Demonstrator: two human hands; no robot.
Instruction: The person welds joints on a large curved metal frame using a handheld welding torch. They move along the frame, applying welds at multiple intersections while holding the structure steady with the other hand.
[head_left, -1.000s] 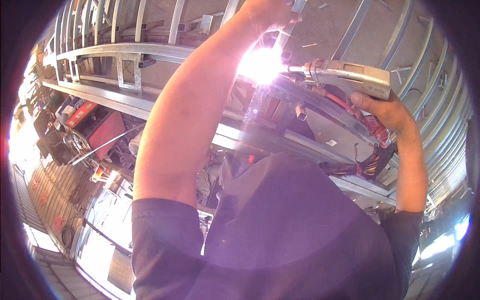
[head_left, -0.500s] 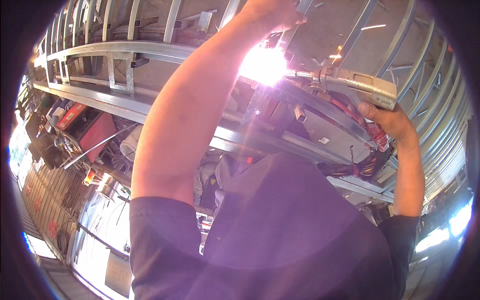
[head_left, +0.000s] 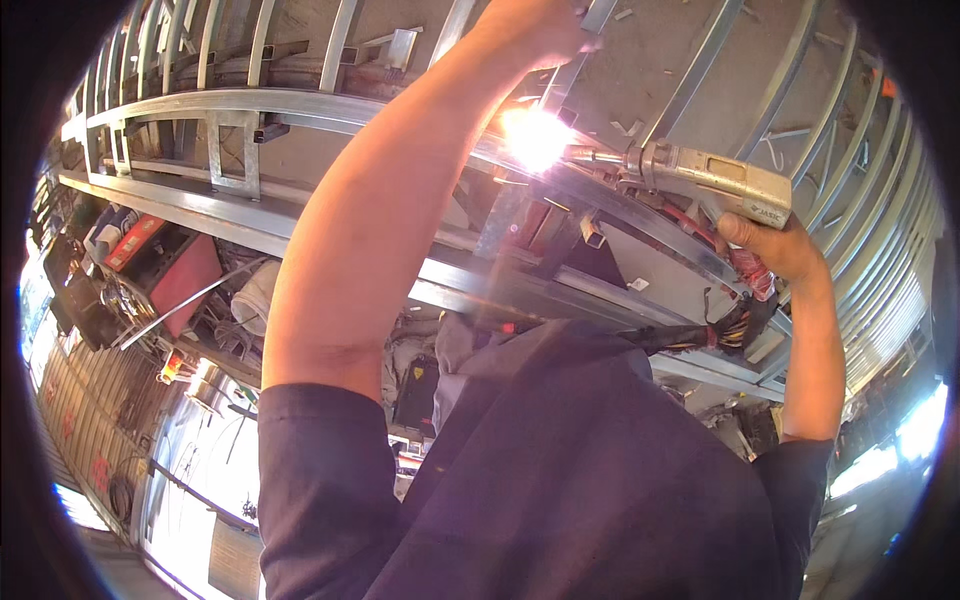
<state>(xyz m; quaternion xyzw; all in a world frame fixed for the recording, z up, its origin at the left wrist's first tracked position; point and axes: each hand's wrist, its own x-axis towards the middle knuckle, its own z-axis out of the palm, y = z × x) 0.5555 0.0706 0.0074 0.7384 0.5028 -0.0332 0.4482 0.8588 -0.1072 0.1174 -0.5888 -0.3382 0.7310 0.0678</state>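
Right hand is gripping a welding gun, its arc burning beside the left hand, which is clutching a steel frame; weld unfinished.

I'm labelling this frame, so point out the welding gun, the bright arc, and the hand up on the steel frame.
welding gun point(head_left: 715, 182): head view, middle of its grey metal body.
bright arc point(head_left: 533, 135): head view, centre of the glare.
left hand point(head_left: 535, 28): head view, back of the hand gripping a steel frame bar.
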